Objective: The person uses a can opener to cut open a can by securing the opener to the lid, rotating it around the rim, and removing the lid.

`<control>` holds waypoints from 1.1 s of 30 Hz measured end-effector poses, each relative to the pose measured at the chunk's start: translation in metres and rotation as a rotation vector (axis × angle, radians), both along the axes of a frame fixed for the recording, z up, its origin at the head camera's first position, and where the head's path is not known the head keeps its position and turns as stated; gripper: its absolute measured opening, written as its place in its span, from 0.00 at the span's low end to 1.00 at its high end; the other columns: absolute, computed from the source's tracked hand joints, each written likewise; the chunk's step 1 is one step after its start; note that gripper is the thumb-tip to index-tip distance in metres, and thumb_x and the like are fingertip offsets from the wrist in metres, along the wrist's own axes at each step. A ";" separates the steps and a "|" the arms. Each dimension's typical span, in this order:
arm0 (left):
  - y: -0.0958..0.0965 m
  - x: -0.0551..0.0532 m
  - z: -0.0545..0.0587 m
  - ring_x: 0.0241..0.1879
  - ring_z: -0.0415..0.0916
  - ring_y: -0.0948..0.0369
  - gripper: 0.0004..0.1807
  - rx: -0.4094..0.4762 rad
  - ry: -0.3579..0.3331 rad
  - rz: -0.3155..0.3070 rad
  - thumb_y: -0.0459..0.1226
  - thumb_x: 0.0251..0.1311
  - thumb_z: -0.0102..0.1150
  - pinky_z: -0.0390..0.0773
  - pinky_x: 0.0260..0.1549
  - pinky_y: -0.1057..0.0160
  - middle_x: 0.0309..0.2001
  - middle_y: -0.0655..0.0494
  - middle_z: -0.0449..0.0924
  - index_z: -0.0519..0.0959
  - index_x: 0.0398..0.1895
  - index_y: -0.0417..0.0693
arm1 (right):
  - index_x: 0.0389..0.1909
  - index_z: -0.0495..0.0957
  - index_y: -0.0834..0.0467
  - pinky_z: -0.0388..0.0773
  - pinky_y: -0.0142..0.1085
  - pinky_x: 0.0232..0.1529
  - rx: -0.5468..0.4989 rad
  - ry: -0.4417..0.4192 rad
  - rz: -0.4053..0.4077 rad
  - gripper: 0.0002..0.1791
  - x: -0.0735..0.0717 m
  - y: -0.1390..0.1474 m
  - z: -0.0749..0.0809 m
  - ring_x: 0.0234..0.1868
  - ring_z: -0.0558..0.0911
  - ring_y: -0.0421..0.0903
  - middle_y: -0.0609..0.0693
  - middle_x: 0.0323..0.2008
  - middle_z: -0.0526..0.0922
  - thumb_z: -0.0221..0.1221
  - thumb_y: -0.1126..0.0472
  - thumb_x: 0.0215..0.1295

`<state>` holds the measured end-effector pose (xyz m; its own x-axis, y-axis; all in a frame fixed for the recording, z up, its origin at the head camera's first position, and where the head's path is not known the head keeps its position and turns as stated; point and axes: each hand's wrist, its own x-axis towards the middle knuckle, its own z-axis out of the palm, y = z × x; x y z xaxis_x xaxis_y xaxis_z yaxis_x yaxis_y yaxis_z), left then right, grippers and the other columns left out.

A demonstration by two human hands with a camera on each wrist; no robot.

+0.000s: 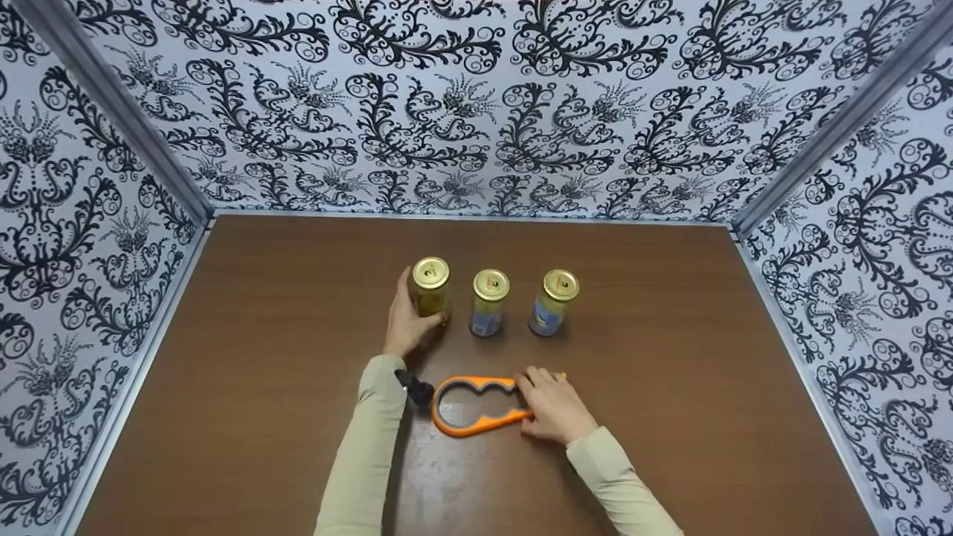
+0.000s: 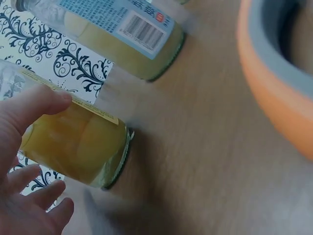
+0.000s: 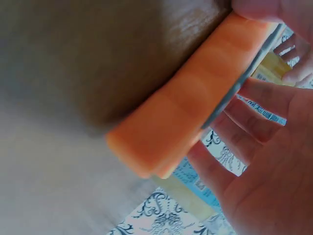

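Observation:
A glass jar with a gold lid and yellow contents (image 1: 431,274) stands leftmost of three. My left hand (image 1: 408,320) is around it, thumb across the near side (image 2: 36,105) and fingers along the left; the left wrist view shows the other fingers curled beside the glass. Below the jars lies an orange jar opener (image 1: 467,427) with a grey scalloped inner edge, its rounded loop to the left. My right hand (image 1: 555,406) grips its handle end, thumb on the near arm and fingers over the far one. The right wrist view shows the orange handle (image 3: 181,100) between thumb and fingers.
Two more gold-lidded jars with blue labels, a middle one (image 1: 491,286) and a right one (image 1: 561,286), stand in a row beside the held jar. The brown table (image 1: 283,298) is bordered by patterned walls (image 1: 476,112) at the back and both sides.

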<state>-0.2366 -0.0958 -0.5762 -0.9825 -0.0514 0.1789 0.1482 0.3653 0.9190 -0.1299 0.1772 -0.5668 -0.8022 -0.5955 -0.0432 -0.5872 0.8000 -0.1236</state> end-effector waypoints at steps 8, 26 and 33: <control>0.007 -0.005 -0.001 0.64 0.61 0.43 0.54 0.065 -0.024 -0.027 0.21 0.44 0.68 0.61 0.61 0.44 0.66 0.35 0.62 0.49 0.74 0.42 | 0.50 0.72 0.64 0.72 0.55 0.48 0.043 -0.046 0.009 0.36 -0.004 0.001 0.009 0.45 0.75 0.56 0.57 0.42 0.74 0.71 0.52 0.40; 0.011 0.004 0.007 0.56 0.69 0.45 0.43 0.154 -0.107 0.125 0.19 0.38 0.65 0.66 0.58 0.50 0.56 0.39 0.73 0.66 0.64 0.36 | 0.58 0.70 0.68 0.66 0.57 0.56 0.070 -0.024 -0.048 0.43 -0.013 0.014 0.008 0.54 0.74 0.58 0.61 0.51 0.75 0.69 0.48 0.41; 0.003 0.014 0.004 0.52 0.72 0.45 0.40 0.143 -0.116 0.133 0.22 0.38 0.70 0.68 0.55 0.50 0.52 0.40 0.76 0.69 0.61 0.39 | 0.59 0.69 0.67 0.68 0.56 0.55 0.051 -0.017 -0.092 0.45 -0.012 0.021 0.007 0.54 0.75 0.59 0.62 0.52 0.76 0.70 0.44 0.42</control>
<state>-0.2228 -0.0927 -0.5724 -0.9790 -0.1983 0.0465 -0.0023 0.2391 0.9710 -0.1417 0.1982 -0.5594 -0.8521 -0.5164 -0.0853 -0.5095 0.8557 -0.0904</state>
